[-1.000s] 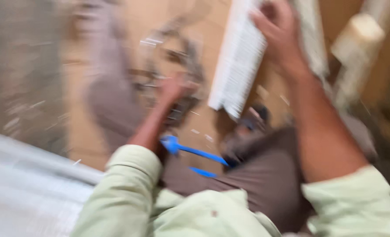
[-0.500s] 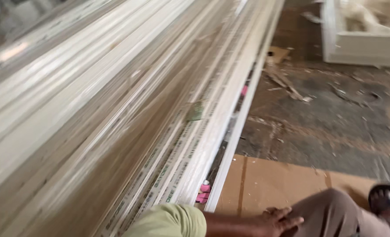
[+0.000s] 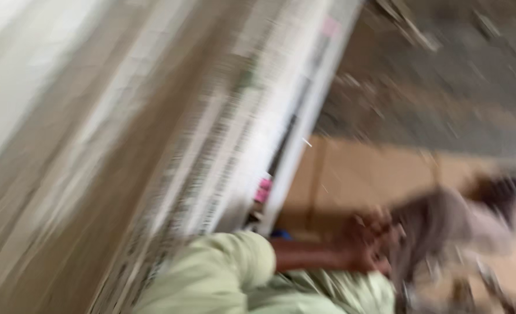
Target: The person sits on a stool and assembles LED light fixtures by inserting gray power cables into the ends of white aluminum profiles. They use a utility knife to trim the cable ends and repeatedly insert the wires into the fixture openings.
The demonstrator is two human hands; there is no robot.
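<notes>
The whole view is smeared by motion. My left hand (image 3: 368, 247) reaches out of a pale green sleeve (image 3: 223, 273) and lies against my grey-brown trouser leg (image 3: 444, 221), its fingers apart and nothing in them. A dark sandal (image 3: 499, 192) shows past the knee. My right hand is out of view. A tall stack of long white panels (image 3: 153, 145) fills the left half, its near edge just left of my arm.
Brown cardboard sheet (image 3: 351, 174) lies on the floor under my leg. Beyond it is grey floor (image 3: 444, 87) strewn with scraps. A small pink tag (image 3: 264, 189) sticks out between the panels.
The view swung from the cardboard and my two hands to the panel stack on the left. My right hand, which was on a white panel, has left the picture; my left hand now lies on my knee.
</notes>
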